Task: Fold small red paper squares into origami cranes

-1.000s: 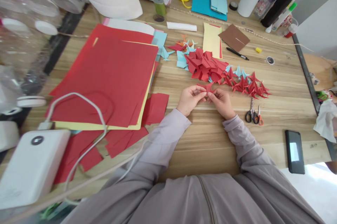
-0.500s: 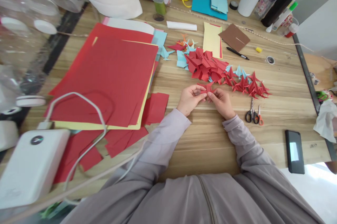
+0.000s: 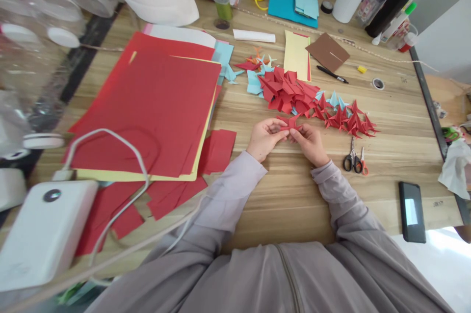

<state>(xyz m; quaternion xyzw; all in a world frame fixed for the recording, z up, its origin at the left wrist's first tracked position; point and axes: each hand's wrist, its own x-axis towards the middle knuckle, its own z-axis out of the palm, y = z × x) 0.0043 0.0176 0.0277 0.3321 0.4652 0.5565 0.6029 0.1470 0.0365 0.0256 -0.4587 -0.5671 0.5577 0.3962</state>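
Observation:
Between my two hands is a small red folded paper piece [image 3: 290, 122], its pointed ends sticking up. My left hand [image 3: 267, 137] pinches it from the left, thumb in front. From the other side my right hand [image 3: 309, 142] grips it between thumb and fingers. The fingers cover much of its lower part. Just beyond lies a heap of red origami cranes [image 3: 289, 90] with some light blue ones among them. More red folded cranes [image 3: 348, 119] trail off to the right.
Large red paper sheets [image 3: 147, 107] are stacked at left, with cut red pieces [image 3: 220, 151] beside them. A white power bank [image 3: 44, 234] with a cable is at lower left. Black scissors [image 3: 352, 158] and a phone [image 3: 412, 212] lie at right. A pen [image 3: 331, 74] lies farther back.

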